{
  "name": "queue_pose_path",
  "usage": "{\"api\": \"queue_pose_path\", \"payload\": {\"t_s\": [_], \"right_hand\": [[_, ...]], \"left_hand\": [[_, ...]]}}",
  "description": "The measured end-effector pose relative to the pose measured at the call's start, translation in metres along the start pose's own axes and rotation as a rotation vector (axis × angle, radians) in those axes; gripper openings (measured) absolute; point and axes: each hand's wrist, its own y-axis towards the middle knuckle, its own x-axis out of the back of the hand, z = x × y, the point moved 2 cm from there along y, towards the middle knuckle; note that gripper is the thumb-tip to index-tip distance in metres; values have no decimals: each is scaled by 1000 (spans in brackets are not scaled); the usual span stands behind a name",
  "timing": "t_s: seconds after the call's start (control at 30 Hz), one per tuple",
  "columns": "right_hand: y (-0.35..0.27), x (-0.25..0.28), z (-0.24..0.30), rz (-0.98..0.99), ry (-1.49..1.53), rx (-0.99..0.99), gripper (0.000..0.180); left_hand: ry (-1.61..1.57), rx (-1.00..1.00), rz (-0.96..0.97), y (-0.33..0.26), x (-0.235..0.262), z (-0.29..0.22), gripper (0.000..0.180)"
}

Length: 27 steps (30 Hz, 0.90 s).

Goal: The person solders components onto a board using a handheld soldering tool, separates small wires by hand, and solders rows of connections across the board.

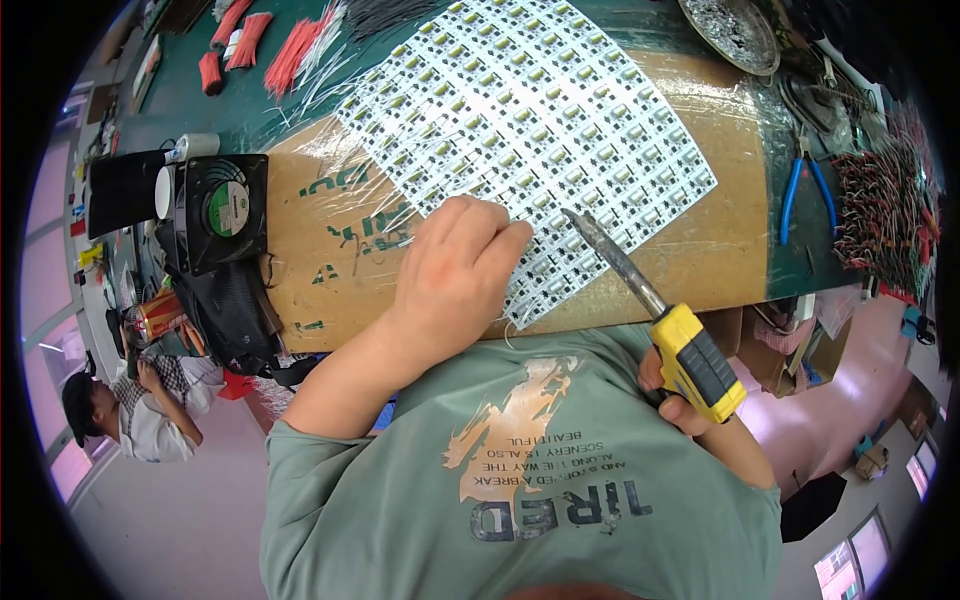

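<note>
A white circuit board sheet (625, 120), covered in rows of small repeated parts, lies at an angle on the cardboard. Over its near left edge is my left hand (455, 270), closed, with its fingertips hidden; what they pinch does not show. Thin white wires (385, 175) spread over the board's left side, left of that hand. My right hand (683, 410) grips a soldering iron (695, 365) by its yellow and black handle. The iron's dark tip points up and left over the board, close to the left hand; whether it touches the board I cannot tell.
A black fan (220, 212) stands at the cardboard's left edge. Bundles of red wires (250, 40) lie at the far left. Blue-handled pliers (808, 190), a heap of red and black wires (885, 215) and a round metal dish (735, 35) sit to the right. Another person (140, 405) is at left.
</note>
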Motion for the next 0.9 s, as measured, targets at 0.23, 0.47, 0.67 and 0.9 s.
{"api": "queue_pose_path", "payload": {"t_s": [0.23,0.47,0.67,0.9], "right_hand": [[-10,-2,-3,33,-75,-60,25],[-3,-6,-1,-37,-110,1,17],[-7,-6,-1,-62,-160,-105,17],[-6,-8,-1,-96,-112,-108,20]], "left_hand": [[-120,57,49,0,-1,-2,24],[-143,69,80,1,-1,-2,25],[-155,93,70,2,1,-4,24],[-148,105,87,2,1,-1,21]]}}
